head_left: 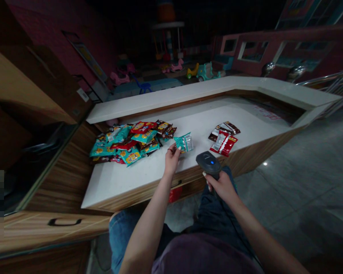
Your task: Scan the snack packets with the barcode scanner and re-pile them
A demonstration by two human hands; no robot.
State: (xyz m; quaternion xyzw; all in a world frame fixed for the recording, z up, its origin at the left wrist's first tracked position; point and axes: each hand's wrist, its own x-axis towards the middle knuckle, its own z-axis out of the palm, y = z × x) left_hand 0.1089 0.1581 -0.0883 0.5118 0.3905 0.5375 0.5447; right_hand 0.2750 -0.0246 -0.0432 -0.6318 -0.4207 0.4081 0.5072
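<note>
Between the thumb and fingers of my left hand (173,156) is a teal snack packet (185,142), its silvery printed back facing up, just over the white counter (125,179). My right hand (221,185) grips the handle of a black barcode scanner (209,163), which has a blue light on top. The scanner's head points toward the counter's front edge, apart from the teal packet. To the left lies a heap of teal, red and brown snack packets (131,140). On the right a red packet (224,143) overlaps some brown packets (228,128).
A raised white ledge (171,97) runs along the counter's far side. Below the counter's front edge is a drawer with a dark handle (176,183). A wooden cabinet (60,228) stands at the left. Beyond the ledge are children's ride-on toys (207,72).
</note>
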